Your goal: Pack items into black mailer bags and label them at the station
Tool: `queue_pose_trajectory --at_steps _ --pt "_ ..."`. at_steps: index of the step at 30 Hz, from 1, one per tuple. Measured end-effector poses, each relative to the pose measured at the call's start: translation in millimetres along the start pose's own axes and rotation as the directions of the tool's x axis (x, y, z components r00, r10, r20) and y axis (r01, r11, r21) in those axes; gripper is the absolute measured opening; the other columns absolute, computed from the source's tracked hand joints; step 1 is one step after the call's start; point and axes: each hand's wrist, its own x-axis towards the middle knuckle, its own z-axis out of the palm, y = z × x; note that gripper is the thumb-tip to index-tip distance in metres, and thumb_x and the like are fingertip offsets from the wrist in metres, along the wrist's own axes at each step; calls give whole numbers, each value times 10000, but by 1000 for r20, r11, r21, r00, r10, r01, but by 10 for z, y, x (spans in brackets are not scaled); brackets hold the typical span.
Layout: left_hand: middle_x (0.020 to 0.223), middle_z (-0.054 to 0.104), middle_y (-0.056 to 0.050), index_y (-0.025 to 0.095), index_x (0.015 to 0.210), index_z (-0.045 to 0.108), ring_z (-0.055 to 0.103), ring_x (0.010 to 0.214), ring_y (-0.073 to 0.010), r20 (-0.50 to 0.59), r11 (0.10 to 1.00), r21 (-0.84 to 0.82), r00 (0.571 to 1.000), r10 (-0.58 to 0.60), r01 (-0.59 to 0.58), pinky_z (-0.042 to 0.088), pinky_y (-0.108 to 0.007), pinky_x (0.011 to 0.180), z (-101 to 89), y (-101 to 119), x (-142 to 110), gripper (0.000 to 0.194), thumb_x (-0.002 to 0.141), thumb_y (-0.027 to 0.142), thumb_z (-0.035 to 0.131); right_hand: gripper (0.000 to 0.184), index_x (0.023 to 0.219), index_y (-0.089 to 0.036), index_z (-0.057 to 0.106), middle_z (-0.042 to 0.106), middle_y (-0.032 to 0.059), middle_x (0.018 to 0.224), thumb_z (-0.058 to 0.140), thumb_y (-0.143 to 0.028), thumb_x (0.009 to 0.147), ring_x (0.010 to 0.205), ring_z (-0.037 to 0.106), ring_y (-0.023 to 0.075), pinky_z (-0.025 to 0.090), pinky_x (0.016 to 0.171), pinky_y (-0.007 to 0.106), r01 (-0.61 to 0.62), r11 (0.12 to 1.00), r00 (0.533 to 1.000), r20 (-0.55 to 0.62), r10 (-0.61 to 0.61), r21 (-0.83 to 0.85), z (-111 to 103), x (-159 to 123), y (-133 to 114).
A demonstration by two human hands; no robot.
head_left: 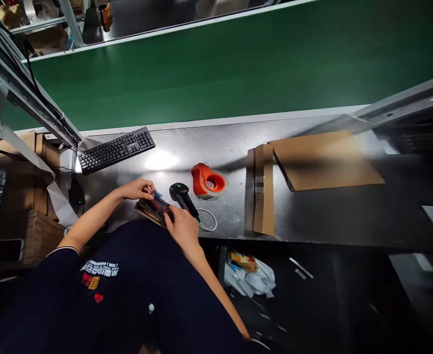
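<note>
Close to my body, at the table's front edge, a dark, shiny flat packet (152,208) lies between my two hands. My left hand (138,189) pinches its upper edge, where a bluish patch shows. On the packet's right end my right hand (181,225) is closed, its thumb over the near side. What the packet contains I cannot make out. Just right of it lies a black barcode scanner (184,197) with a pale looped cable. Beyond the scanner sits an orange tape dispenser (203,180) with a roll of clear tape.
A black keyboard (116,150) lies at the back left of the metal table (224,216). Folded cardboard (263,196) and a flat cardboard sheet (327,162) rest to the right. A green conveyor belt (216,73) runs behind. Stacked cartons (35,236) stand left; plastic bags (251,275) lie below.
</note>
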Motion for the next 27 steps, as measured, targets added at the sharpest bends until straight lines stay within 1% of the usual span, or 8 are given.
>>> queue_pose_trajectory --at_steps 4,6,9,11,14,18,21,27 --pt "827 757 -33 133 912 700 695 773 -162 79 999 -13 995 52 -51 515 -289 751 28 -18 7 398 714 377 945 633 1509 -129 554 700 225 1409 692 -433 971 1255 677 374 574 1047 507 96 988 994 -62 -89 123 -66 180 -100" --pt "861 755 -40 135 923 697 712 816 -178 102 998 -16 993 54 -53 541 -319 797 53 -48 -21 420 711 401 945 759 1628 -163 442 640 193 1536 712 -380 952 1317 668 346 576 1072 475 187 960 982 -2 -191 207 -86 304 -136" --pt "997 761 -68 160 1025 673 725 950 -217 -15 998 5 998 65 -65 563 -383 902 69 -169 -135 480 739 460 915 630 1588 -236 529 728 125 1443 662 -334 979 1228 733 320 607 986 427 183 956 972 106 -212 231 -101 422 -159" --pt "1277 733 -130 188 1199 659 680 1214 -288 -121 987 112 984 131 -117 531 -468 1070 72 -285 -246 623 718 473 934 521 1517 -247 604 786 106 1329 630 -355 1008 1141 768 316 612 939 415 141 967 981 100 -165 212 -114 426 -149" --pt "1619 544 -170 234 1421 619 443 1540 -375 -97 933 301 967 237 -198 318 -553 1310 103 -467 -354 907 635 473 1003 483 1483 -230 632 817 98 1231 621 -368 1020 1035 791 305 615 907 409 128 969 982 109 -153 211 -152 358 -110" --pt "1568 601 -174 219 1430 649 492 1522 -353 20 913 287 955 297 -290 324 -514 1324 172 -650 -290 777 776 550 908 547 1553 -208 591 798 124 1289 614 -350 1024 1028 791 297 628 931 420 141 977 983 99 -158 163 -212 264 -79" --pt "1538 631 -172 213 1394 666 552 1477 -349 -6 916 263 949 316 -304 382 -508 1294 183 -723 -217 761 759 544 921 560 1584 -220 571 766 138 1369 588 -330 1035 1124 774 321 639 920 424 104 992 992 62 -108 74 -250 254 -118" --pt "1540 643 -154 234 1419 647 584 1455 -337 -36 931 247 957 286 -269 417 -484 1269 181 -762 -225 813 712 480 962 543 1610 -247 537 756 146 1385 522 -287 1068 1093 779 370 627 822 438 -14 983 980 191 50 -184 -353 325 -331"
